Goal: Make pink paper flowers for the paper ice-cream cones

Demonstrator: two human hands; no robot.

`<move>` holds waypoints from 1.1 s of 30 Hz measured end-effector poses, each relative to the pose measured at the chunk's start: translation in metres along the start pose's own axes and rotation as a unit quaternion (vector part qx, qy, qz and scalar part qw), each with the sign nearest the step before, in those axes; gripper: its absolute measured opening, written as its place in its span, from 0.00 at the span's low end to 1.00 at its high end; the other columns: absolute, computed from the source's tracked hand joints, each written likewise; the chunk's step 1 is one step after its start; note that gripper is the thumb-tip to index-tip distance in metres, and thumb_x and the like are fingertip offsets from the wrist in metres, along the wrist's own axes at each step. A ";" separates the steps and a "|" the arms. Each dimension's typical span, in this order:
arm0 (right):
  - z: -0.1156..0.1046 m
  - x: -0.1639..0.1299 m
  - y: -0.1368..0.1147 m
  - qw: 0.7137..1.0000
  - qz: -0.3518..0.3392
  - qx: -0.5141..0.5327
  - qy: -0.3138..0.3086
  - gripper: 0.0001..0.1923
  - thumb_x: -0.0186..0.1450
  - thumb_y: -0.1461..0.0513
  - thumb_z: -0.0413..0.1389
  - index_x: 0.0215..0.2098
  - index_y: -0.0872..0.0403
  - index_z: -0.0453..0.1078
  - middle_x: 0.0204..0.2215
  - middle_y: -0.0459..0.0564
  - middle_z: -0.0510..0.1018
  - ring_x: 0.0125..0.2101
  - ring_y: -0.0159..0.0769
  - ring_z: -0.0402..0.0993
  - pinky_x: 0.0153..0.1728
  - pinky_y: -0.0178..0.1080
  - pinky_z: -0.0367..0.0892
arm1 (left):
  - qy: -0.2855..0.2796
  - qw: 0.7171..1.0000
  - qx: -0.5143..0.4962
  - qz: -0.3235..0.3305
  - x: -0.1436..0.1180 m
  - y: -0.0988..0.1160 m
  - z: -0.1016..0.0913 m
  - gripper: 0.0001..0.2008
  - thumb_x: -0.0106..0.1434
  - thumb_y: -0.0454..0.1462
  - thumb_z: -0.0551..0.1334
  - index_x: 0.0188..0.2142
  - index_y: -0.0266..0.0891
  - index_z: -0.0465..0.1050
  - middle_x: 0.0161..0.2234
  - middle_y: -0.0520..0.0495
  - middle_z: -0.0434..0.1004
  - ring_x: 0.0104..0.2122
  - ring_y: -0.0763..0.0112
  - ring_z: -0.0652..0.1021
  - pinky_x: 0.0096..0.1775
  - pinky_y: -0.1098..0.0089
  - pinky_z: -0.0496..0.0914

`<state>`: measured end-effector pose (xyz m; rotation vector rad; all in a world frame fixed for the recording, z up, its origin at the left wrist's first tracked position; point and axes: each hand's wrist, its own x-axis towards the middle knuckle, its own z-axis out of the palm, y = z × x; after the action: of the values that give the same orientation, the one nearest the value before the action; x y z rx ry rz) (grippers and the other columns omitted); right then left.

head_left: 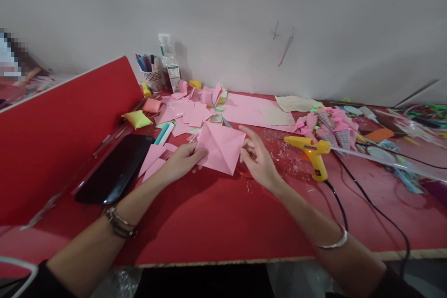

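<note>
A creased pink paper square (222, 147) lies on the red table (216, 214), turned like a diamond. My left hand (181, 160) grips its left corner with fingers closed on the edge. At the paper's right corner, my right hand (257, 158) has its fingers apart and the fingertips touch the edge. More pink paper pieces (190, 114) are scattered behind the square, and two lie under my left wrist (153, 160).
A yellow glue gun (310, 151) stands right of my right hand, its black cord (349, 205) running toward the front edge. A black tray (115, 170) and a red divider (63, 135) are at left. Pens in a cup (152, 74), a bottle (169, 63) and paper cones (331, 128) sit behind.
</note>
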<state>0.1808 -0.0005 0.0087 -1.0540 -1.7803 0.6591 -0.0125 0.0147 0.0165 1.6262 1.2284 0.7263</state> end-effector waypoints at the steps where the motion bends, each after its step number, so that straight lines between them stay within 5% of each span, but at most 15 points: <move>1: -0.002 0.000 0.001 0.998 -0.039 -0.050 -0.013 0.25 0.55 0.72 0.43 0.49 0.49 0.58 0.29 0.46 0.68 0.29 0.30 0.66 0.34 0.37 0.65 | 0.006 1.000 0.015 -0.002 0.001 0.000 -0.002 0.13 0.54 0.40 0.52 0.16 0.39 0.55 0.12 0.58 0.58 0.13 0.80 0.61 0.17 0.78 0.53; 5: -0.008 0.000 0.002 0.970 -0.121 -0.201 -0.060 0.18 0.55 0.71 0.45 0.39 0.51 0.68 0.32 0.49 0.67 0.33 0.33 0.65 0.34 0.38 0.64 | 0.005 0.998 0.054 0.037 0.005 -0.005 -0.009 0.15 0.52 0.44 0.54 0.16 0.38 0.56 0.14 0.58 0.54 0.15 0.80 0.58 0.18 0.77 0.51; 11: -0.010 -0.001 0.003 0.974 -0.143 -0.174 -0.039 0.07 0.58 0.67 0.49 0.31 0.54 0.69 0.30 0.48 0.67 0.33 0.31 0.66 0.35 0.35 0.63 | -0.002 0.998 0.037 0.058 0.008 -0.011 -0.013 0.17 0.54 0.46 0.50 0.15 0.39 0.55 0.14 0.58 0.50 0.15 0.79 0.57 0.18 0.77 0.50; 16: -0.011 0.000 0.001 0.990 -0.067 -0.122 -0.003 0.09 0.60 0.63 0.49 0.22 0.55 0.63 0.26 0.46 0.68 0.29 0.29 0.65 0.31 0.33 0.60 | 0.005 0.998 0.014 0.059 0.007 -0.009 -0.013 0.19 0.54 0.46 0.50 0.13 0.39 0.56 0.12 0.55 0.57 0.14 0.79 0.59 0.18 0.76 0.53; 22: -0.004 -0.001 -0.004 0.991 0.122 -0.013 0.052 0.11 0.57 0.57 0.51 0.20 0.54 0.60 0.16 0.41 0.63 0.19 0.26 0.59 0.23 0.32 0.56 | -0.001 0.987 -0.125 0.097 0.006 -0.009 -0.006 0.13 0.48 0.46 0.54 0.21 0.38 0.66 0.16 0.54 0.66 0.16 0.78 0.62 0.23 0.74 0.62; 26: 0.003 -0.002 -0.008 0.986 0.140 0.079 0.047 0.08 0.56 0.59 0.51 0.22 0.54 0.60 0.16 0.40 0.66 0.19 0.25 0.63 0.24 0.31 0.60 | 0.017 0.995 -0.082 0.061 0.001 0.000 0.005 0.08 0.42 0.41 0.59 0.19 0.37 0.67 0.15 0.54 0.67 0.16 0.78 0.63 0.20 0.75 0.61; 33: 0.008 -0.004 -0.006 0.979 0.145 0.140 0.005 0.08 0.54 0.60 0.53 0.21 0.54 0.59 0.16 0.40 0.67 0.17 0.23 0.64 0.22 0.30 0.61 | 0.083 0.995 -0.017 0.045 -0.005 0.006 0.015 0.14 0.50 0.42 0.56 0.13 0.36 0.64 0.11 0.56 0.60 0.14 0.80 0.60 0.18 0.76 0.55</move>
<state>0.1721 -0.0068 0.0086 -1.1261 -1.4821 1.0484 0.0018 0.0049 0.0168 1.6278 1.2571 0.9503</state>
